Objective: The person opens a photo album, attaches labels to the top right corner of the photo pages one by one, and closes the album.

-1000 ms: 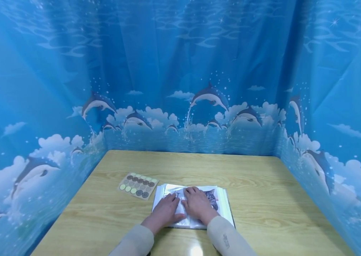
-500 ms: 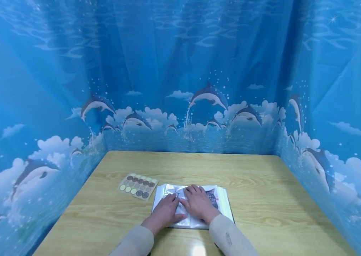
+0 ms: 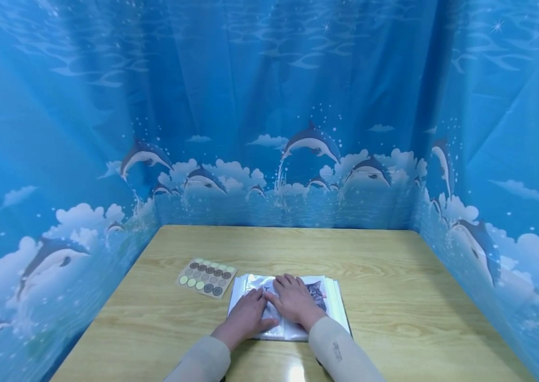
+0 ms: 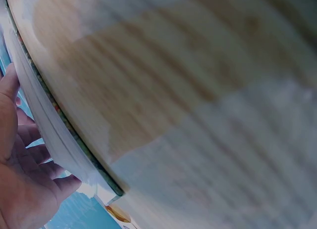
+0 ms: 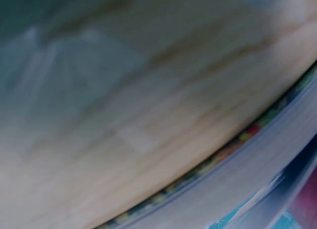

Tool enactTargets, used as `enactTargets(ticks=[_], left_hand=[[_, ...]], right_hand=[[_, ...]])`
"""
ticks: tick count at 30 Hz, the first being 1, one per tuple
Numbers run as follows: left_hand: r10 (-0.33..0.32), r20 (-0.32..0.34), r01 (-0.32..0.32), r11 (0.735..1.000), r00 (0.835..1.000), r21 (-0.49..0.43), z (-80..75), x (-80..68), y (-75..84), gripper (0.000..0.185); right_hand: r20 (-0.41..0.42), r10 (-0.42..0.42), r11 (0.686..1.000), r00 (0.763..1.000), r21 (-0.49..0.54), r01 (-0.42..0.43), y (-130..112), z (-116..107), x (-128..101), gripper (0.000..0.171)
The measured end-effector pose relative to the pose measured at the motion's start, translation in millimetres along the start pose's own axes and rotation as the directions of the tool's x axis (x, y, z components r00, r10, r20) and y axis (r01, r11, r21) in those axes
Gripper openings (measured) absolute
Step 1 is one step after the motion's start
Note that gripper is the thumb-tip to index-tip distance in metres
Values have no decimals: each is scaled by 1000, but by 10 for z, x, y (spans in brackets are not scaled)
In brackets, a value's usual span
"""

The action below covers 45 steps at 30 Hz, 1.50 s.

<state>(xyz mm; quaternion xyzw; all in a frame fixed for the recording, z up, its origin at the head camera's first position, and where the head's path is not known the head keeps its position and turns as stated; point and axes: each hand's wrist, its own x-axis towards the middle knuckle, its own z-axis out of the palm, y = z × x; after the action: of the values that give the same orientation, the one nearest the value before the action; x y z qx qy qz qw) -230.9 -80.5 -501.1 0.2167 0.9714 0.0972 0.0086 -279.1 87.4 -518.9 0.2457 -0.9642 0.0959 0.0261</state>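
An open photo album [image 3: 341, 310] with clear, shiny sleeves lies near the front of the table. A cat picture [image 3: 316, 292] shows on its right-hand page. My left hand [image 3: 248, 313] rests on the left page, thumb spread toward the middle. Flat across the page near the centre fold lies my right hand [image 3: 293, 300], its fingers pointing away from me. In the left wrist view, the fingers of my left hand [image 4: 25, 174] reach over the thick page stack [image 4: 54, 130]. The right wrist view catches the album's patterned cover edge [image 5: 247, 135]; only a blurred bit of hand appears there.
A sheet of round stickers [image 3: 207, 277] in green, brown and grey lies left of the album. The wood-grain table [image 3: 417, 297] is enclosed at the back and sides by a blue dolphin curtain [image 3: 259, 106].
My right hand has shifted very slightly on the page, its thumb edging left toward my left hand's fingers. The left hand, album and sticker sheet stay in place.
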Motion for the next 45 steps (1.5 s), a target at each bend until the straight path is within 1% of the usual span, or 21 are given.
enactTargets(ticks=[4,12,23,28,34,41,45], left_hand=[[-2,-2,2,1000,1000,-16,-30,-21,26,79],[-9,-12,8,999,1000,-32,-23,-23,27,79],[-5,-4,5,1000,1000,-24,-35,-21,42,78],[-3,-10,3,1000,1000,-19,-43,-27,43,77],[14,-27,-15,1000,1000,-19,-33,-24,28,73],[-5,-3,5,1000,1000,-29,-45,-23,21,76],[-11,6,12,1000,1000,-28,-50,-26,26,76]], right_hand=[[21,9,1000,1000,22,-10,-35,-37,-10,76],[40,17,1000,999,23,-18,-82,-92,-41,72],[69,22,999,997,25,-24,-86,-97,-82,75],[53,10,1000,999,16,-11,-77,-100,-108,74],[58,3,1000,998,11,-4,-40,-105,-144,74],[32,-3,999,999,39,1,40,-82,-175,64],[23,1,999,1000,39,-2,57,-81,-182,63]])
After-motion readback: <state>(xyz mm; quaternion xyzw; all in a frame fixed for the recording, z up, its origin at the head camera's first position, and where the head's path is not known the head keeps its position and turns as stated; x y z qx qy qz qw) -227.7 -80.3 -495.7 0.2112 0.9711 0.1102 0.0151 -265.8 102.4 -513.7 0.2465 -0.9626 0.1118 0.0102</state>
